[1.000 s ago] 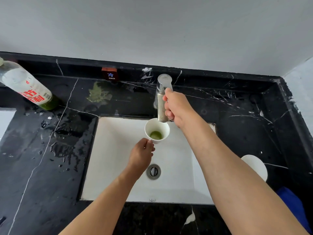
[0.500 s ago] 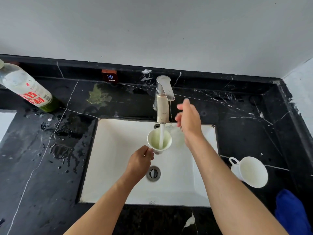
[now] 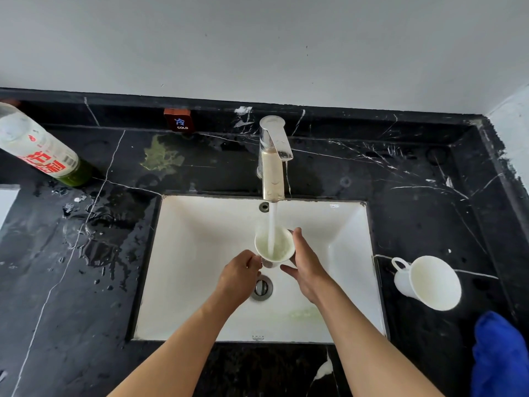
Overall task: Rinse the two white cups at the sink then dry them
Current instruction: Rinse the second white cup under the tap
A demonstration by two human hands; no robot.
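Note:
A white cup (image 3: 282,247) is held over the white sink (image 3: 200,253), under the water running from the chrome tap (image 3: 273,159). Greenish water fills it. My left hand (image 3: 239,275) grips the cup from its left side. My right hand (image 3: 305,266) lies against the cup's right side, fingers straight and touching the rim. The second white cup (image 3: 429,282) rests tilted on the black counter to the right of the sink, handle to the left, nothing in it.
A blue cloth (image 3: 501,356) lies at the counter's front right corner. A plastic bottle (image 3: 43,150) with a red label leans at the back left. Water puddles (image 3: 97,247) and a green stain (image 3: 161,157) mark the black marble counter. The drain (image 3: 262,287) sits below my hands.
My right hand left the tap handle and came down to the cup's right side. Water started running into the cup, which my left hand has kept under the spout.

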